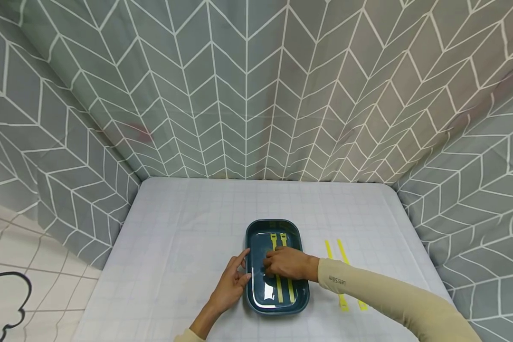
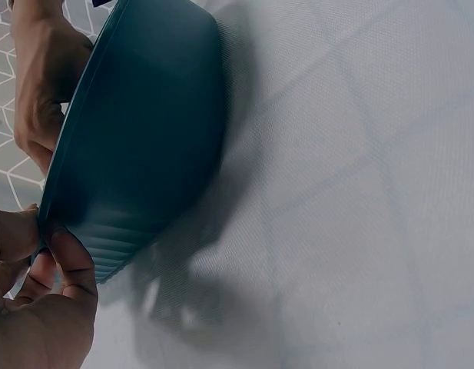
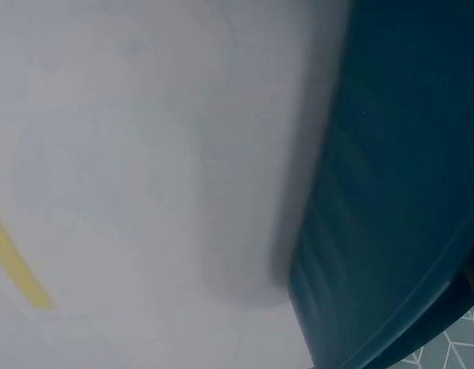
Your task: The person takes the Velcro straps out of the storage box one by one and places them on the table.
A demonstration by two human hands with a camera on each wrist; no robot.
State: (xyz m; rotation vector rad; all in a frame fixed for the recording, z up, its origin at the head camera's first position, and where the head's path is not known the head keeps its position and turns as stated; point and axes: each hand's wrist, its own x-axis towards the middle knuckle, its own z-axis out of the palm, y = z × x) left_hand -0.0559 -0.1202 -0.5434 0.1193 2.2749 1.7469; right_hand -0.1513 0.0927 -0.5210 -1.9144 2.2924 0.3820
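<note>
Dark teal tray (image 1: 298, 289), oblong with rounded corners, is sitting near the front middle of the worktop (image 1: 188, 228). Its glossy, ribbed outer wall suggests hard plastic or melamine: probably light, stiff, and somewhat slippery on the smooth cover. The raised rim looks like the best place to take hold, pinched from the long sides.

Two yellow strips (image 1: 279, 285) are lying lengthwise inside the tray. They look thin, flat and flexible, probably hard to lift off a slick floor except by an end or edge. Two more yellow strips (image 1: 342, 266) are lying on the worktop just right of the tray.

Left hand (image 1: 232, 280) is touching the tray's left rim; in the wrist view thumb and fingertips (image 2: 67, 261) are pinching that rim, steadying it.

Right hand (image 1: 287, 263) is reaching over the tray's middle, fingers curled down onto the strips inside. Whether it is gripping one or only pressing cannot be told.
</note>
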